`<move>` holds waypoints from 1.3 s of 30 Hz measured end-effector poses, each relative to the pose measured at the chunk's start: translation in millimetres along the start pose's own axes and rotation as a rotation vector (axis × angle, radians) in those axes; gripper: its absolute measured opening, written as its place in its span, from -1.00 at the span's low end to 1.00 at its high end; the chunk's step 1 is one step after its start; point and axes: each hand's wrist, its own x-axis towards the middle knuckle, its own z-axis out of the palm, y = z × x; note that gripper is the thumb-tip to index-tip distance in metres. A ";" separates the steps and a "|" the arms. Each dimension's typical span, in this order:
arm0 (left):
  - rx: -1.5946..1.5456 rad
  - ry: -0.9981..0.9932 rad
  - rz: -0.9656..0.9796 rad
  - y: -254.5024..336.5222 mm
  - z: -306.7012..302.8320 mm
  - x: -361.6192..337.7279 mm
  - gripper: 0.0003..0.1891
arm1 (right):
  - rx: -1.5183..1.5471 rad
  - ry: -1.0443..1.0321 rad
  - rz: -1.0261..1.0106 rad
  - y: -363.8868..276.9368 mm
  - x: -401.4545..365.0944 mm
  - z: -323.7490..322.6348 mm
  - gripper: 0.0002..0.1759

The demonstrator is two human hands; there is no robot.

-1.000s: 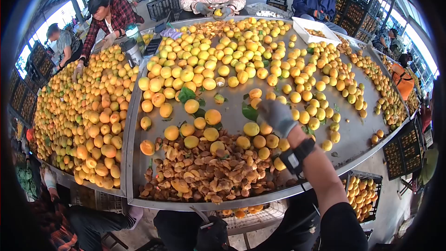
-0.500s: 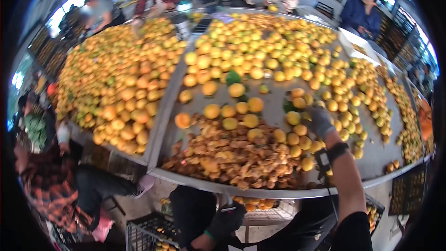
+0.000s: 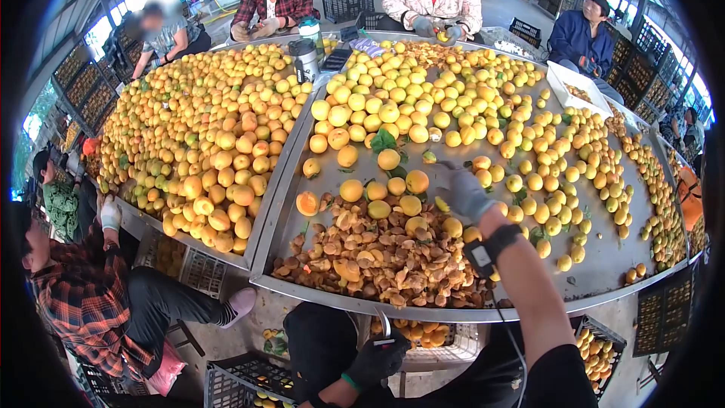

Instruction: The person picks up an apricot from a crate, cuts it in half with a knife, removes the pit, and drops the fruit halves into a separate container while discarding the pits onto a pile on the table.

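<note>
My right hand (image 3: pixel 462 195), in a grey glove with a black strap at the wrist, is over the metal table (image 3: pixel 612 257), among yellow-orange fruits (image 3: pixel 555 208). Its fingers are smeared by motion; a small yellow-green piece lies at their lower side. Just left of it are loose fruits and a heap of brown pits or fruit pieces (image 3: pixel 385 257). Below the table's front edge, my left hand (image 3: pixel 377 359), in a dark glove, is closed around a knife (image 3: pixel 386 329) whose blade points up.
A large fruit pile (image 3: pixel 204 128) fills the left section, beyond a metal divider (image 3: pixel 283 174). Co-workers sit around the table. A flask (image 3: pixel 303 60) and a white tray (image 3: pixel 578 91) stand at the far side. Crates (image 3: pixel 249 374) with fruit are below the front edge.
My right hand has moved left and slightly up across the table, away from the fruits it was touching. My left hand has shifted slightly right, and the knife blade now shows more clearly.
</note>
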 end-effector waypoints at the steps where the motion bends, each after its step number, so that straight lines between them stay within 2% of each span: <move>1: 0.006 0.002 0.000 -2.8 -5.4 2.3 -0.91 | 0.004 0.004 0.002 -2.1 9.8 17.6 -0.43; 3: 0.061 -0.121 0.081 -12.6 -20.8 5.9 -0.81 | -0.176 0.032 -0.260 -7.4 22.4 45.8 -0.31; 4: 0.064 -0.120 0.077 -10.8 -21.0 5.0 -0.81 | -0.174 0.033 -0.256 -18.8 24.7 42.0 -0.31; 6: 0.122 -0.111 0.147 -7.1 -17.3 1.1 -0.85 | -0.247 -0.174 0.002 -34.0 27.9 29.4 -0.34; 7: 0.125 -0.113 0.144 -4.9 -14.1 -1.4 -0.85 | -0.247 -0.173 0.006 -31.4 22.7 29.1 -0.34; 9: 0.177 -0.040 0.211 -0.9 -5.0 -5.3 -0.88 | 0.151 0.302 -0.112 -24.2 1.9 28.7 -0.45; 11: 0.198 -0.048 0.212 -0.1 -3.9 -4.4 -0.88 | 1.425 0.028 0.287 -44.5 -37.6 -0.4 -0.57; 12: 0.226 -0.048 0.214 0.0 -3.8 -5.7 -0.88 | 1.945 -0.057 0.283 -44.1 -57.7 0.6 -0.57; 15: 0.415 0.002 0.180 4.1 5.0 -12.4 -0.88 | 2.151 -0.187 0.393 -58.1 -130.2 -14.6 -0.47; 17: 0.376 -0.020 0.179 1.2 7.1 -12.5 -0.89 | 2.313 -0.211 0.430 -74.9 -174.5 -17.3 -0.42; 18: 0.400 -0.041 0.211 1.4 6.9 -13.0 -0.90 | 2.385 -0.214 0.368 -75.5 -197.3 -8.5 -0.40; 19: 0.422 -0.059 0.244 0.3 6.7 -14.4 -0.92 | 2.391 -0.206 0.382 -82.3 -218.6 -6.6 -0.40; 21: 0.505 -0.007 0.285 -2.0 8.4 -15.1 -0.90 | 2.332 -0.225 0.275 -97.5 -254.0 -8.2 -0.40; 22: 0.589 0.045 0.330 -4.0 9.1 -17.5 -0.89 | 2.002 -0.178 0.151 -101.5 -264.9 -4.3 -0.38; 23: 0.591 0.048 0.323 -3.8 11.9 -19.2 -0.89 | 2.030 -0.202 0.180 -109.1 -281.0 -7.5 -0.41; 26: 0.803 0.106 0.621 -14.0 13.0 -25.0 -0.78 | 1.912 -0.161 0.218 -117.8 -311.0 -5.2 -0.39; 27: 0.806 0.109 0.620 -16.7 16.2 -29.3 -0.78 | 2.050 -0.190 0.388 -115.6 -320.0 -3.2 -0.34; 28: 1.027 0.152 0.754 -18.1 21.4 -34.8 -0.75 | 2.181 -0.220 0.569 -116.2 -328.3 -1.6 -0.30; 29: 1.248 0.193 0.890 -19.5 25.4 -38.2 -0.72 | 2.185 -0.222 0.569 -118.0 -334.0 1.7 -0.30; 30: 1.484 0.271 1.080 -23.9 25.2 -38.3 -0.61 | 1.982 -0.174 0.474 -122.4 -338.1 4.8 -0.28; 31: 1.483 0.280 1.076 -26.7 27.2 -41.0 -0.61 | 1.777 -0.134 0.379 -130.8 -338.6 4.5 -0.27; 33: 1.738 0.303 1.182 -29.0 31.8 -46.5 -0.58 | 1.724 -0.104 0.375 -149.7 -339.0 -1.5 -0.30; 35: 1.775 0.276 1.177 -33.0 34.8 -54.5 -0.60 | 1.587 -0.028 0.380 -161.5 -339.5 -0.1 -0.35; 36: 1.810 0.235 1.176 -33.6 36.6 -59.7 -0.63 | 1.540 -0.035 0.474 -165.5 -340.0 -2.5 -0.49; 37: 1.809 0.243 1.175 -31.9 39.3 -65.6 -0.63 | 1.540 -0.041 0.470 -163.6 -340.1 1.8 -0.49; 39: 1.652 -0.027 0.682 -29.1 44.5 -77.4 -0.62 | 1.631 0.065 0.514 -157.9 -339.2 9.3 -0.60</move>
